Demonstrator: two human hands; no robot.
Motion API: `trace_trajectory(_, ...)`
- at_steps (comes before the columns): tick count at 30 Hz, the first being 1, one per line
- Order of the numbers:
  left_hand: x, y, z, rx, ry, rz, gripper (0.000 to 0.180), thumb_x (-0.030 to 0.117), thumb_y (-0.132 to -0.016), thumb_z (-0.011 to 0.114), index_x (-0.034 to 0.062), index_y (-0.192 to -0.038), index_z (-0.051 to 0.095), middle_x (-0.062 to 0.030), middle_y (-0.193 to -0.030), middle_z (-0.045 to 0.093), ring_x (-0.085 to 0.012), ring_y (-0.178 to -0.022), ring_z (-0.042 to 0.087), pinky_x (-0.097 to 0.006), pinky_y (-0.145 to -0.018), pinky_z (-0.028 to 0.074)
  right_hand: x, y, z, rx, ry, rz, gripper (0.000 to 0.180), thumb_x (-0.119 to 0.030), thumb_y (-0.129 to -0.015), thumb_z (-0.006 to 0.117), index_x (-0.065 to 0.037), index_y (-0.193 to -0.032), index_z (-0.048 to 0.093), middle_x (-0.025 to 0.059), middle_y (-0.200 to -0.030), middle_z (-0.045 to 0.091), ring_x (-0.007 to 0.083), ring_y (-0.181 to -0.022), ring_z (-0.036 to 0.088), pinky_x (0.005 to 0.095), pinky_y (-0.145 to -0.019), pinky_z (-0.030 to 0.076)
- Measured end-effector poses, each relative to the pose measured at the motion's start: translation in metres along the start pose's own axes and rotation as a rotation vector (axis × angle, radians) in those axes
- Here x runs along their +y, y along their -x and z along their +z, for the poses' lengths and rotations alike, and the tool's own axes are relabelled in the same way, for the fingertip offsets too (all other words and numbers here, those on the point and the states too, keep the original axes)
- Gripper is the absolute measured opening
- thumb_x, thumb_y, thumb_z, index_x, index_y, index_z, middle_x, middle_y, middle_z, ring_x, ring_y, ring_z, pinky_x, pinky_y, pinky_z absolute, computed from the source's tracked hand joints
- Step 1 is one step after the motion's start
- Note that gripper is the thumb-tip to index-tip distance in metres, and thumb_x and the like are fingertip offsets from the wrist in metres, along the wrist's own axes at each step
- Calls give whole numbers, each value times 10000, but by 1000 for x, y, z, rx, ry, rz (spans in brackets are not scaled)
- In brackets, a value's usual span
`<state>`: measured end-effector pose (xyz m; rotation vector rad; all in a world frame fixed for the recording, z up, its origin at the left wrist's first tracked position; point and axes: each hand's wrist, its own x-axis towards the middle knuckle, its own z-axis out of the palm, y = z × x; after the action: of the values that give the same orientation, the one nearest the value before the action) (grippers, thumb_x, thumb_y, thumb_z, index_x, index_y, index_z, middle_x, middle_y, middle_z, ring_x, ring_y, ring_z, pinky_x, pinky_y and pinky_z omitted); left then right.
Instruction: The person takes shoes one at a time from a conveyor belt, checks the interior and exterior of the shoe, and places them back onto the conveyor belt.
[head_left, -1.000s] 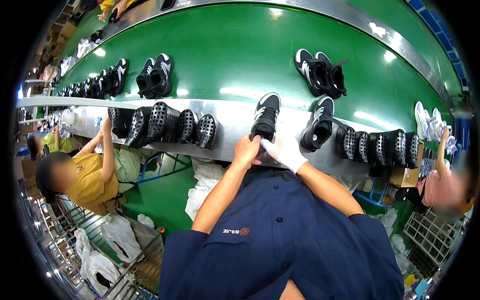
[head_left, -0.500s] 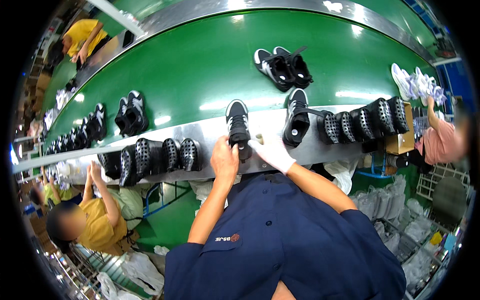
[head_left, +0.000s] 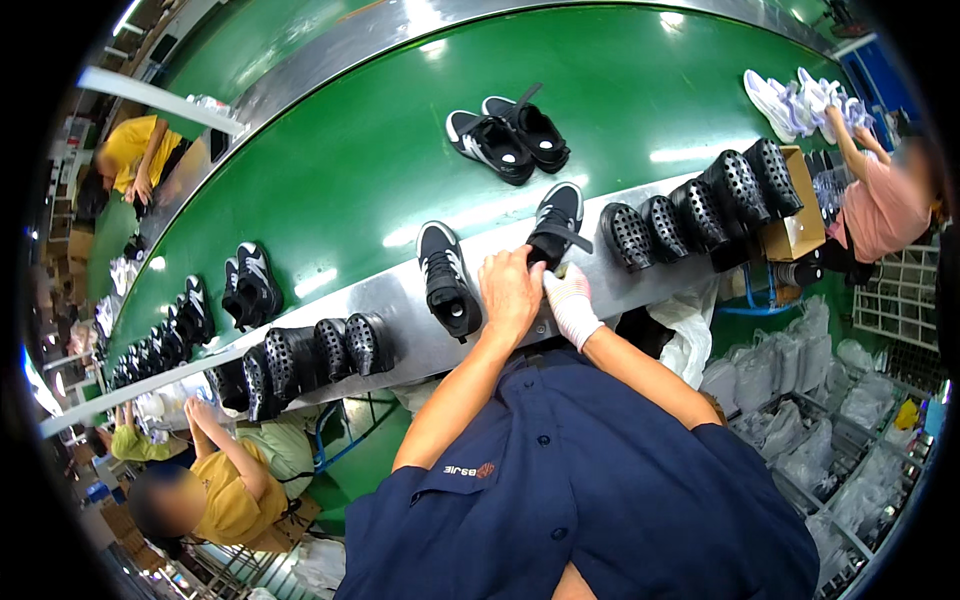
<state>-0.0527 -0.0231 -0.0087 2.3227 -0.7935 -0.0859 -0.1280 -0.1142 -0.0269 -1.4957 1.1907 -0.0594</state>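
A black sneaker [head_left: 557,216] with a grey-white toe edge stands on the metal ledge in front of me, its loose strap sticking out to the right. My bare left hand [head_left: 510,288] has its fingers closed at the heel opening of this shoe. Against the right side of the same heel is my right hand [head_left: 572,308], in a white glove with fingers bent in; the hands hide most of the heel. Left of my left hand, a matching sneaker [head_left: 446,278] stands untouched, toe pointing away. Beyond them, a pair of black sneakers [head_left: 505,138] rests on the green belt.
Black perforated shoe lasts [head_left: 700,213] line the ledge at right, and more lasts [head_left: 290,360] stand at left. Further sneakers [head_left: 250,287] sit on the green belt [head_left: 350,170]. A cardboard box [head_left: 790,225] is at right. Co-workers [head_left: 235,485] sit along the line on both sides.
My hands have left the left sneaker and moved right to the right sneaker, now gripped at its heel. The left sneaker stands free. The whole view has turned slightly.
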Motion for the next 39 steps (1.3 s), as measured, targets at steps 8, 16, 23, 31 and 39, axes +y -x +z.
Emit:
trace_trajectory(8, -15, -17, 16, 60, -165, 142, 206, 102, -821, 763, 74, -1004, 673, -132, -932, 662, -353, -880, 630, -470, -784, 494, 11, -10, 0, 2, 85, -24, 306, -257, -882, 769, -12, -862, 588, 138, -732, 655, 255, -648, 659, 407, -631, 544)
trace_trajectory(16, 10, 10, 13, 11, -128, -49, 310, 342, -886, 770, 41, -959, 772, -153, -890, 721, -351, -906, 620, -469, -841, 460, 20, -15, 4, -32, 102, -131, 315, -278, -928, 751, -8, -931, 588, 185, -831, 691, 298, -760, 676, 427, -729, 546)
trace_trajectory(23, 3, -4, 25, -22, 21, -289, 356, 343, -900, 762, -12, -890, 793, -177, -833, 735, -308, -833, 659, -430, -774, 497, 36, -24, -5, -205, -107, -76, 216, -223, -959, 714, -31, -1041, 660, 87, -851, 701, 181, -765, 664, 346, -687, 523)
trace_trajectory(31, -11, 4, 13, -21, 714, -825, 288, 236, -954, 771, -36, -860, 775, -18, -770, 696, -95, -716, 577, -260, -682, 456, -73, -42, -50, -365, -329, 112, 285, -373, -944, 720, -89, -926, 701, -27, -728, 593, 74, -571, 514, 251, -488, 399)
trace_trajectory(39, -12, 12, 17, -3, 778, -845, 306, 260, -952, 778, -24, -837, 773, -10, -769, 695, -92, -708, 579, -260, -680, 453, -99, -45, -19, -535, -303, 221, 216, -312, -914, 776, -163, -844, 636, -55, -700, 564, 52, -543, 476, 237, -454, 350)
